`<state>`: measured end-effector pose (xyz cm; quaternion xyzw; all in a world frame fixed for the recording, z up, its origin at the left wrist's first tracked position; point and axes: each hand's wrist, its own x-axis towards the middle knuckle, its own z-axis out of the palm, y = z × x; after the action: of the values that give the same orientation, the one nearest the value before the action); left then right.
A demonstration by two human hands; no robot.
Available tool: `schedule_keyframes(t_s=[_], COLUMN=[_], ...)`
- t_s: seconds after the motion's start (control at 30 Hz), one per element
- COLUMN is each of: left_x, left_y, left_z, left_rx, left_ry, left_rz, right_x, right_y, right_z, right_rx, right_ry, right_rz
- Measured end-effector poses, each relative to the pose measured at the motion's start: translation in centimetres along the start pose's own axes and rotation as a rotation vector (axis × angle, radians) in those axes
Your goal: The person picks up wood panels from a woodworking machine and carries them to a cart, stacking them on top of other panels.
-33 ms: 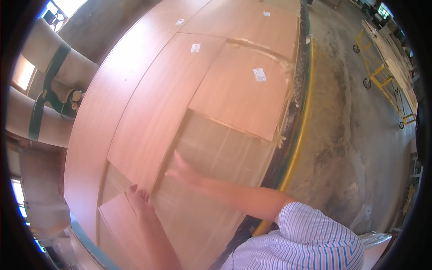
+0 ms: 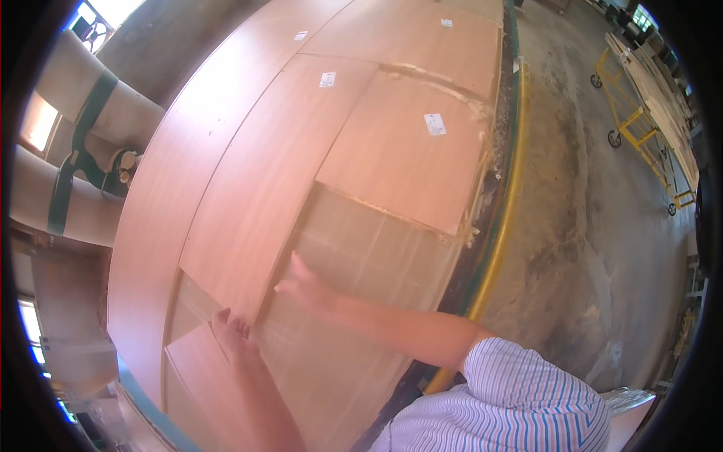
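Observation:
A long pinkish wood-grain panel [image 2: 248, 181] with a white label lies flat in the middle of a large tan sheet [image 2: 361, 233]. My left hand [image 2: 236, 335] is at this panel's near end, its fingers loosely bent and apart, at or just beside the edge. Whether it presses on the panel is hard to tell. Along the panel's near right edge is my right hand [image 2: 303, 286], thumb and fingers spread, with nothing gripped. A smaller wood-grain panel [image 2: 203, 369] lies at the near left, partly behind my left forearm.
Another labelled panel [image 2: 403, 151] lies to the right, with ragged tan strips along its edges. A long panel [image 2: 154, 248] runs down the left side. A yellow rail [image 2: 504, 233] borders the right. Beyond it stands a yellow wheeled cart [image 2: 640, 113] with boards; large pipes [image 2: 128, 113] are at left.

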<state>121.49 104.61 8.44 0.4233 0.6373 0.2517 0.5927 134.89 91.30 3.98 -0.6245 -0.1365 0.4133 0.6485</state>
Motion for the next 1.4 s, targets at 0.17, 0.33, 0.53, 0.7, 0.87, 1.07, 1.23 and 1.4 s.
schedule_keyframes(t_s=[0.17, 0.33, 0.53, 0.7, 0.87, 1.07, 1.23, 1.4], left_x=[-0.5, -1.2, -3.3, -4.7, -5.7, -1.9, 0.1, 0.7], left_y=[-0.3, 1.1, 2.7, 3.3, 2.6, 1.3, 2.0, 2.0], left_z=[0.4, 0.8, 0.6, 0.4, -2.1, -7.5, -4.6, -2.0], left_rx=[-0.015, -0.035, -0.175, -0.195, -0.254, -0.278, -0.738, -0.733], left_ry=[0.088, 0.008, 0.058, 0.049, -0.077, -0.127, -0.656, -0.544], left_rz=[0.089, 0.078, 0.179, 0.205, 0.223, 0.189, -0.022, 0.033], right_x=[1.7, 0.7, -0.1, 4.1, 4.9, 4.0, 4.1, 4.6], right_y=[-1.2, -2.9, -4.2, -2.2, -3.8, -5.7, -7.3, -7.3], right_z=[1.5, 2.8, 3.8, 3.0, 2.3, 1.4, -0.3, -0.9], right_rx=[0.697, 0.812, 0.888, 0.76, 1.003, 1.068, 0.93, 0.872], right_ry=[-0.242, -0.178, 0.098, 0.085, 0.109, -0.081, -0.114, -0.042], right_rz=[0.025, -0.037, 0.065, 0.104, 0.279, 0.163, 0.124, 0.108])
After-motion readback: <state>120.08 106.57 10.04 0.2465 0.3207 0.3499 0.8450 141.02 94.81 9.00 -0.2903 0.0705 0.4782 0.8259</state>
